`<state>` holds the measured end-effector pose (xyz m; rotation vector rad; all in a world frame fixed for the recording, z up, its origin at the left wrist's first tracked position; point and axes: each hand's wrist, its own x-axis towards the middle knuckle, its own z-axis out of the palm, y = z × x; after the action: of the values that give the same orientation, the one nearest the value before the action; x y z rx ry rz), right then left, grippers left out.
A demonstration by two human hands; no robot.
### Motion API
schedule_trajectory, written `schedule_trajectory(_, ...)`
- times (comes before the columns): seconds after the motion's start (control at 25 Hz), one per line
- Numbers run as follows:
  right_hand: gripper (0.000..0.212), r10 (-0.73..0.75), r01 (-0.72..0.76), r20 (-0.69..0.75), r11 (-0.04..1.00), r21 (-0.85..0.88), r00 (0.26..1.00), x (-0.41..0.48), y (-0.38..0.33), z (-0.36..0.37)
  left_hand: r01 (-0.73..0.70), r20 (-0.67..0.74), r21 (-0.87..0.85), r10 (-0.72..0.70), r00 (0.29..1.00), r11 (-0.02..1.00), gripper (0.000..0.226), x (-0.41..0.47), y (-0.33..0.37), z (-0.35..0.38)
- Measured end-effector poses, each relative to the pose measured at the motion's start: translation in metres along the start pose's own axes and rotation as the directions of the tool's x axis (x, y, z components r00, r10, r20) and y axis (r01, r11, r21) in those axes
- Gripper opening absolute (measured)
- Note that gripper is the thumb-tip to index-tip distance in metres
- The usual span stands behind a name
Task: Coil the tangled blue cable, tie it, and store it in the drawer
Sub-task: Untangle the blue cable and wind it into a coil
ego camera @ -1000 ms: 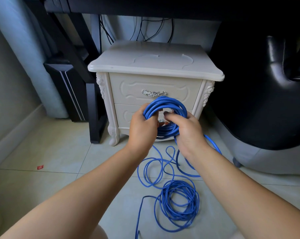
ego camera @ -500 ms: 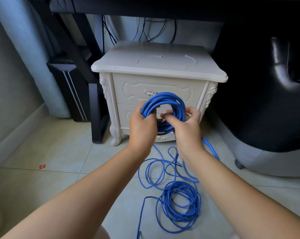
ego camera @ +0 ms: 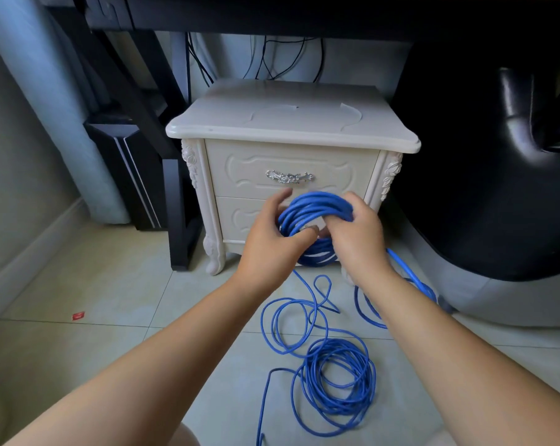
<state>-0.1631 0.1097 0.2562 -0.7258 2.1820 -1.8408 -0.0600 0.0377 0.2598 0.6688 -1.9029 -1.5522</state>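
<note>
Our right hand [ego camera: 356, 233] grips the coil [ego camera: 314, 204], our left hand [ego camera: 272, 243] hooks a thumb through; we should feed the floor slack [ego camera: 333, 381] in even, untwisted loops.

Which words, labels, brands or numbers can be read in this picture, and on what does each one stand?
No text can be read.
red scrap: too small to show any print.
blue cable: any jacket print is too fine to see.
nightstand: ornament only, no lettering.
</note>
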Motion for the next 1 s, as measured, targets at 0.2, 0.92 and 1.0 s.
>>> schedule_trajectory(0.2,0.014,-0.217,0.27,0.17,0.866,-0.42,0.961,-0.013,0.003,0.007,-0.304,0.228,0.558,0.21,0.951,0.772,0.078,0.012,0.001,-0.006)
schedule_trajectory(0.92,0.022,0.159,-0.144,0.272,0.987,-0.075,0.949,0.004,0.012,-0.005,0.068,-0.309,0.001,-0.064,0.949,0.998,0.034,0.021,-0.002,-0.004)
schedule_trajectory(1.0,0.018,0.228,-0.24,0.355,0.971,-0.01,0.907,0.006,0.005,-0.009,0.082,-0.334,-0.057,-0.096,0.938,0.995,0.035,0.021,-0.001,-0.005)
